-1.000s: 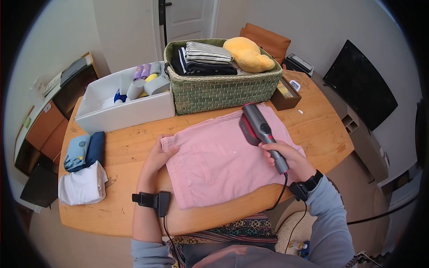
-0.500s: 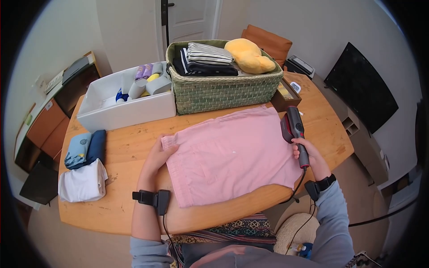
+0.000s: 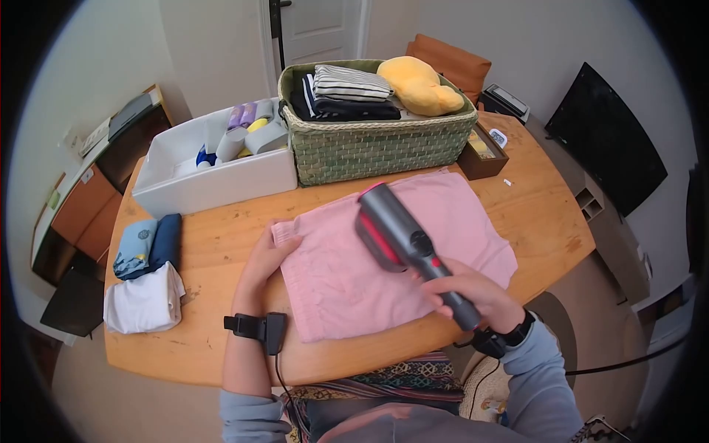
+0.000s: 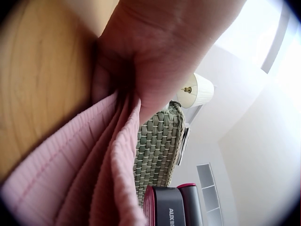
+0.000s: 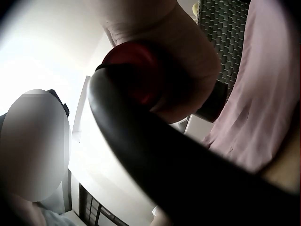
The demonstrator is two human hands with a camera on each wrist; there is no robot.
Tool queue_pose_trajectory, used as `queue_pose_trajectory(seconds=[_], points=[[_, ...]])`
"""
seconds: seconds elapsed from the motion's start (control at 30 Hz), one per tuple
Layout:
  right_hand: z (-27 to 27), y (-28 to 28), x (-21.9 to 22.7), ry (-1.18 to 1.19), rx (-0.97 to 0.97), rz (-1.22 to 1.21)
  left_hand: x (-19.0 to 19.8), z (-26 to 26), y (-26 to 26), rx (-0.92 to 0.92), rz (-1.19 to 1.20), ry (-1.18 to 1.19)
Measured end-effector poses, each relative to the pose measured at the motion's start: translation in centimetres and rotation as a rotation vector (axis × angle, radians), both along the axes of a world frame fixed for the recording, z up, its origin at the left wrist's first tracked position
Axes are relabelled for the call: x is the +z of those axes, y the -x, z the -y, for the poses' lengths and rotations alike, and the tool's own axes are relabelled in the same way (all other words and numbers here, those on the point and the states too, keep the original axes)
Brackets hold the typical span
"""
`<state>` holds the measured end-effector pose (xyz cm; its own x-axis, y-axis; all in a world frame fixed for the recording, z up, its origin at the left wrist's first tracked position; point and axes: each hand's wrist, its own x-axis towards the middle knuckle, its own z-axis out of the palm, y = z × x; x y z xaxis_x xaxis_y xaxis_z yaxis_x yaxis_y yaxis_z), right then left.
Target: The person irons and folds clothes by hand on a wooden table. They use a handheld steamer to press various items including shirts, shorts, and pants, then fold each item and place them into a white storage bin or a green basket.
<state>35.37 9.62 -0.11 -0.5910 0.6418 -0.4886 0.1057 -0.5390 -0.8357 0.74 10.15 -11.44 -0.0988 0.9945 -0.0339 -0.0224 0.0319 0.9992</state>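
Pink shorts (image 3: 332, 295) with a gathered elastic waistband lie spread on the wooden table in the head view. My left hand (image 3: 264, 257) pinches the far left corner of the waistband; in the left wrist view the pink cloth (image 4: 70, 165) bunches in folds under the thumb. My right hand (image 3: 473, 292) grips the handle of a grey and red handheld garment steamer (image 3: 395, 229). Its head is over the middle of the shorts, tilted toward the upper left. A thick black cord (image 5: 141, 136) runs from the handle end in the right wrist view.
Behind the shorts stand a white bin (image 3: 221, 192) of rolled items and a green woven basket (image 3: 384, 151) with folded clothes and a yellow plush (image 3: 417, 85). A brown box (image 3: 484, 159) is right of the basket. Folded blue clothes (image 3: 136, 247) and a white garment (image 3: 144, 299) lie left.
The steamer moved right to the shorts' right edge, then back left over their middle, appearing larger now. My left hand has kept its hold on the waistband corner.
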Motion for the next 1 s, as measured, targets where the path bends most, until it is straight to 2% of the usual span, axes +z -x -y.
queue_pose_trajectory(seconds=[0.03,0.13,0.2,0.33,0.4,0.43,0.5,0.6,0.7,0.97,1.0], points=[[0.3,1.0,-0.4,0.017,0.091,-0.024,-0.1,-0.1,0.0,0.003,0.000,0.003],[1.0,4.1,-1.5,0.070,0.201,-0.062,-0.8,-0.5,0.3,0.057,0.004,-0.037],[0.9,5.5,-3.7,0.091,0.228,-0.070,-0.8,-0.7,0.5,0.112,0.284,-0.022],[0.9,6.6,-4.6,0.064,0.245,-0.033,1.5,0.2,0.8,0.006,0.476,0.039],[0.9,6.6,-4.8,0.062,0.222,-0.025,1.9,0.5,1.0,-0.038,0.200,0.229],[0.8,6.6,-4.9,0.056,0.216,-0.035,2.2,0.7,1.0,-0.037,0.201,0.229],[0.8,6.4,-5.0,0.051,0.206,-0.045,2.6,1.0,0.7,-0.164,-0.098,0.129],[0.8,6.2,-4.9,0.056,0.191,-0.061,1.0,0.7,1.2,-0.178,-0.024,0.094],[0.7,5.4,-4.7,0.065,0.165,-0.048,1.4,0.9,1.3,-0.152,-0.083,0.123],[-0.4,-0.5,-4.3,0.017,-0.008,-0.010,1.4,0.9,1.1,-0.140,-0.040,0.126],[-0.5,-1.3,-4.2,0.023,-0.074,0.003,1.3,0.8,1.1,-0.139,-0.048,0.132]])
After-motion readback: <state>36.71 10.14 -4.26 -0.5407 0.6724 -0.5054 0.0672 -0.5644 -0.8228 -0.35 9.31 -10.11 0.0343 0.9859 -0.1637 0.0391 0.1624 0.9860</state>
